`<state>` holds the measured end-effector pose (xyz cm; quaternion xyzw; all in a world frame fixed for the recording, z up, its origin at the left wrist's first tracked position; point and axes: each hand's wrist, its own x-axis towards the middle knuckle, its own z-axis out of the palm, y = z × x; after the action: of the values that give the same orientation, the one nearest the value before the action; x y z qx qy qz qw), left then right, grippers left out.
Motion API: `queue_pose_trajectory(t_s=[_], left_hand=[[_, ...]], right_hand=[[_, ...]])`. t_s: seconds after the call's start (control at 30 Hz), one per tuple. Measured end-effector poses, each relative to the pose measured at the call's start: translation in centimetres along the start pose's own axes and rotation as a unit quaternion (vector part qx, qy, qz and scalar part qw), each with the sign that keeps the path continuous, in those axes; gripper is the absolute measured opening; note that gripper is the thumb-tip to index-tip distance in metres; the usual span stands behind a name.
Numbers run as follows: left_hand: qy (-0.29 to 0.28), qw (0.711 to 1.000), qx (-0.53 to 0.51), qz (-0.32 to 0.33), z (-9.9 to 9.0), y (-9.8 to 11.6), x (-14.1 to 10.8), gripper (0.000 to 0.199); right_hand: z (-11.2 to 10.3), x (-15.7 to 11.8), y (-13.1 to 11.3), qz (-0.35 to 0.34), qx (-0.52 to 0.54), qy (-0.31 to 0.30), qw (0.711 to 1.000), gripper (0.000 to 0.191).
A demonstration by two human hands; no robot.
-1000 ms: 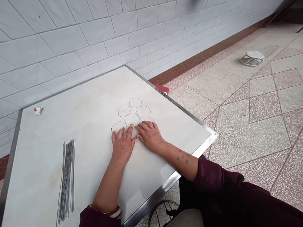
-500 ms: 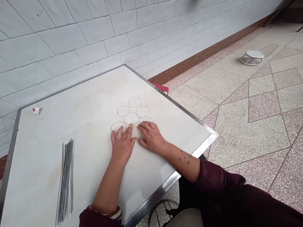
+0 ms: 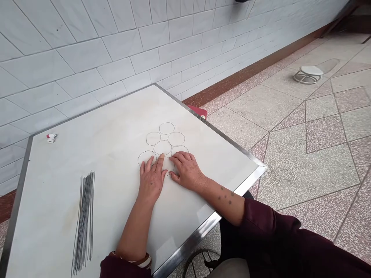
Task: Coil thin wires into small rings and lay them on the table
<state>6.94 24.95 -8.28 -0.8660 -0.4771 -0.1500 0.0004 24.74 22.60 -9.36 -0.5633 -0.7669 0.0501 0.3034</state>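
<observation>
Several thin dark wire rings (image 3: 167, 122) lie flat on the white table (image 3: 121, 127), set close together in a pattern. The nearest ring (image 3: 174, 167) lies between my two hands, its edge partly hidden by fingers. My left hand (image 3: 152, 178) rests on the table with its fingers spread, over the near edge of the left ring (image 3: 138, 159) and beside the nearest one. On the other side, my right hand (image 3: 187, 170) has its thumb apart from its bent fingers, which touch down at the nearest ring and cover part of the right ring (image 3: 180, 145).
A bundle of straight dark wires (image 3: 84, 224) lies at the table's left. Small white and red items (image 3: 51, 138) sit near the far left corner. Metal trim (image 3: 199, 231) edges the table, and a tiled wall (image 3: 116, 73) stands behind it. A white-seated chair (image 3: 311, 71) is on the floor.
The view has shifted slightly, so the table sits a little lower and further right. Both hands stay in nearly the same place at the rings.
</observation>
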Motion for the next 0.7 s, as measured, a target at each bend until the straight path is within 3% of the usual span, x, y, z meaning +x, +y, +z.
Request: queue_pose_trajectory(t_s=[0.3,0.7], left_hand=[[0.023,1.0,-0.018,0.005,0.06,-0.27,-0.05,0.052],[0.125,0.988,-0.038,-0.085,-0.28,-0.55,-0.2,0.051]], right_hand=[[-0.04,-0.01,0.02,0.0,0.001,0.004,1.0,0.048],[-0.01,-0.06,0.15,0.009,-0.008,0.01,1.0,0.048]])
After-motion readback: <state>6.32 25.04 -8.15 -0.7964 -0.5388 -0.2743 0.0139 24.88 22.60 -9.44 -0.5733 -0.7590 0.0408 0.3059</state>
